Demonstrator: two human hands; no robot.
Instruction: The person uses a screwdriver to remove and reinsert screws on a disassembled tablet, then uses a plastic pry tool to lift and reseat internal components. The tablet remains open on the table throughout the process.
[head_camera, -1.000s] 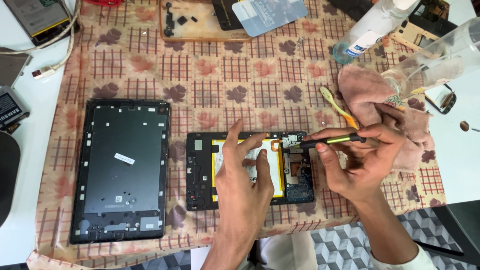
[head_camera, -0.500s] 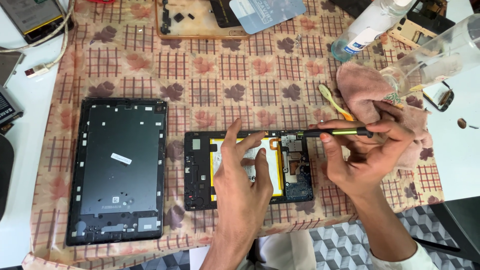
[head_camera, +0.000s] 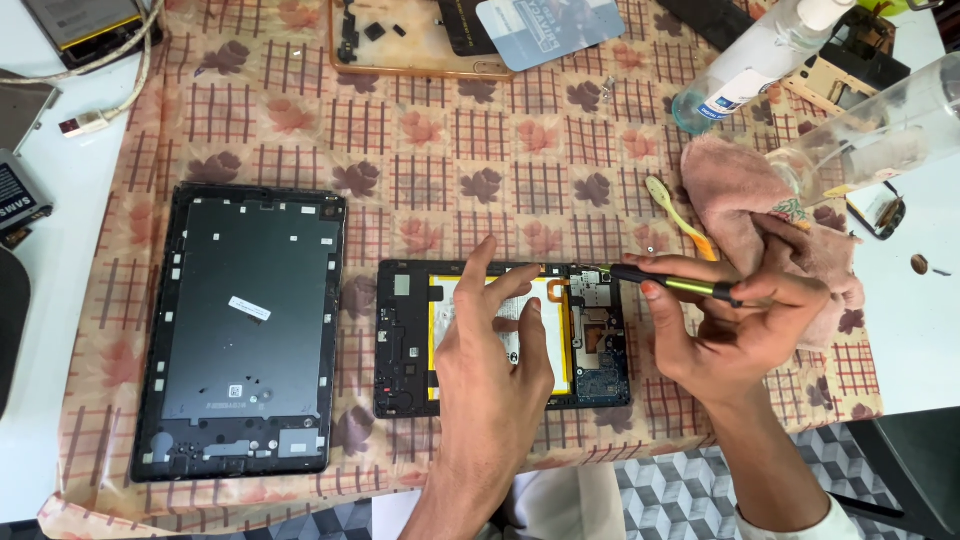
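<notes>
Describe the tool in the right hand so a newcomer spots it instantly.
Start at the opened black tablet with the yellow-edged battery on the checked tablecloth. At its upper right corner, the right hand holds a slim black screwdriver with a yellow-green band. Unlike the pale yellow toothbrush lying beyond, it is dark and gripped.

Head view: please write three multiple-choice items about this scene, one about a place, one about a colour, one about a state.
1. Where does the detached back cover lie?
A. left of the opened tablet
B. on top of it
C. under the cloth

2. What colour is the cloth near the right hand?
A. blue
B. pink
C. black

3. What is the left hand doing?
A. lifting a bottle
B. hanging off the table
C. resting on the opened tablet

Key: 1 A, the cover lies apart on the left. 2 B, the cloth is pink. 3 C, its fingers press the tablet while the right hand holds a screwdriver at its upper edge.
</notes>
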